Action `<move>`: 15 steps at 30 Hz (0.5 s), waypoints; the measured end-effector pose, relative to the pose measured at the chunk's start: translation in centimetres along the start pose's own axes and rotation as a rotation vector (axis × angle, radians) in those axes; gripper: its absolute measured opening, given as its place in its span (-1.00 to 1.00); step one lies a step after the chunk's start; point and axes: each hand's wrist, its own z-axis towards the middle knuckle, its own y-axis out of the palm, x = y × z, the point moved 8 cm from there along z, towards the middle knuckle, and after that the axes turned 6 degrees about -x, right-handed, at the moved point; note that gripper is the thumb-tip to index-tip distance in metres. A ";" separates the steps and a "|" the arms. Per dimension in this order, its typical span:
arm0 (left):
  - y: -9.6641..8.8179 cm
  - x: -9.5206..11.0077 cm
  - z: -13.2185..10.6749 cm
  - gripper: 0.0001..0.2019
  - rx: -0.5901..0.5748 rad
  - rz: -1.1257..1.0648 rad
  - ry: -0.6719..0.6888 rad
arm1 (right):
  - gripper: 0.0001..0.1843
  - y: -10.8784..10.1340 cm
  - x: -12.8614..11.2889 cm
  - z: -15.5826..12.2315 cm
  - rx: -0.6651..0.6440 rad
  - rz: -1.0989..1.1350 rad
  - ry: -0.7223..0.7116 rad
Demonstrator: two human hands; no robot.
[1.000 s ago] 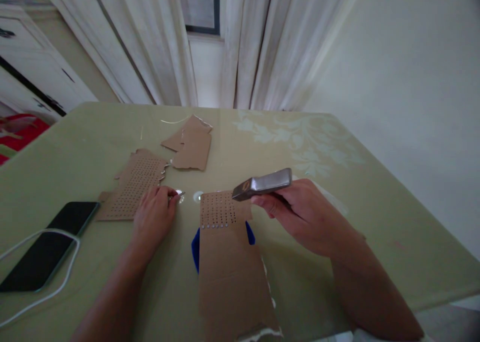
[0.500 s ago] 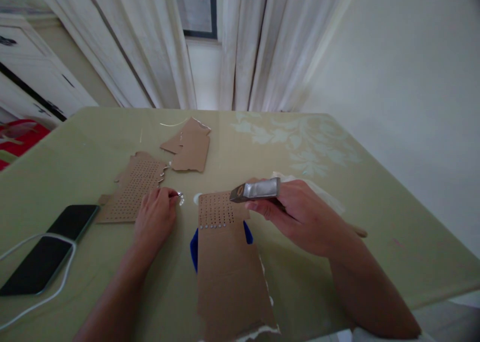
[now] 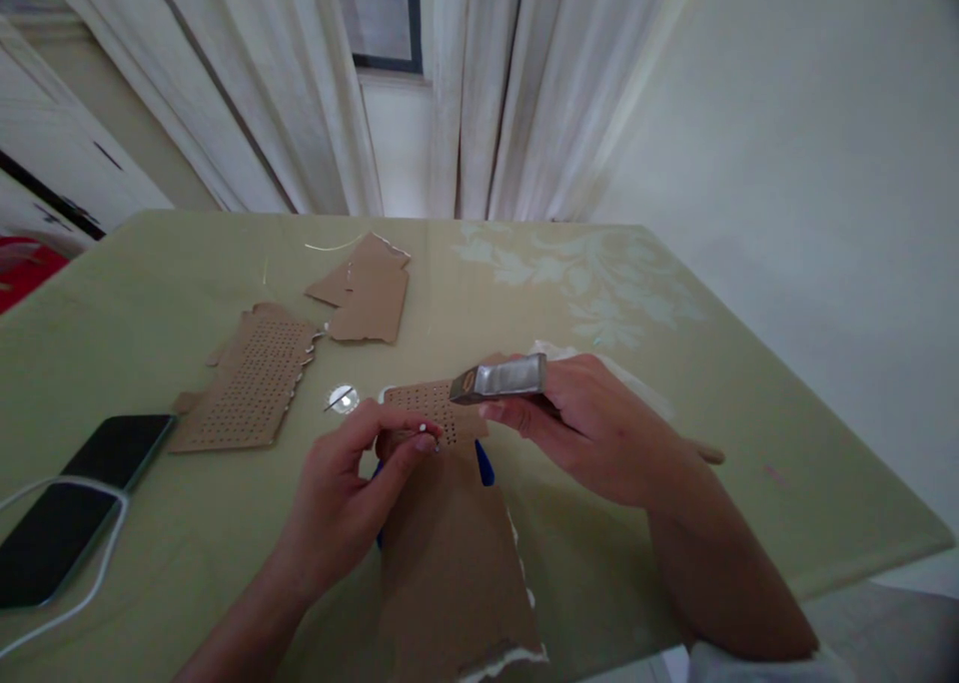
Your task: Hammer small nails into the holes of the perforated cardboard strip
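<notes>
My right hand [image 3: 591, 428] grips a hammer, its steel head [image 3: 500, 378] hovering just above the far end of a long cardboard strip [image 3: 450, 553] punched with rows of small holes. My left hand [image 3: 352, 493] is pinched over that perforated end, thumb and fingers closed on a tiny pale-headed nail [image 3: 424, 429] held against the cardboard. A blue object [image 3: 483, 461] peeks out from under the strip on both sides.
A second perforated cardboard piece [image 3: 251, 388] and plain cardboard scraps [image 3: 367, 294] lie on the green table [image 3: 674, 383]. A small shiny disc with a pin [image 3: 343, 398] sits between them. A dark phone [image 3: 67, 508] with a white cable [image 3: 82, 593] lies at the left.
My left hand has left the shiny disc and moved right onto the perforated end of the strip, now pinching a small nail. The hammer has shifted slightly left and stays raised.
</notes>
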 end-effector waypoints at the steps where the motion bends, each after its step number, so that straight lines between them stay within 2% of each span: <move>1: 0.1 -0.1 0.2 -0.93 -0.007 0.029 -0.006 | -0.66 0.0 0.0 0.0 -0.002 -0.003 0.002; 7: 1.0 0.1 0.9 -0.93 -0.052 0.099 0.035 | -0.76 0.4 -0.2 0.1 -0.037 -0.007 0.005; 15: 1.2 -0.4 0.6 -0.91 -0.081 0.120 0.018 | -0.70 0.6 -0.3 0.1 -0.076 -0.055 0.019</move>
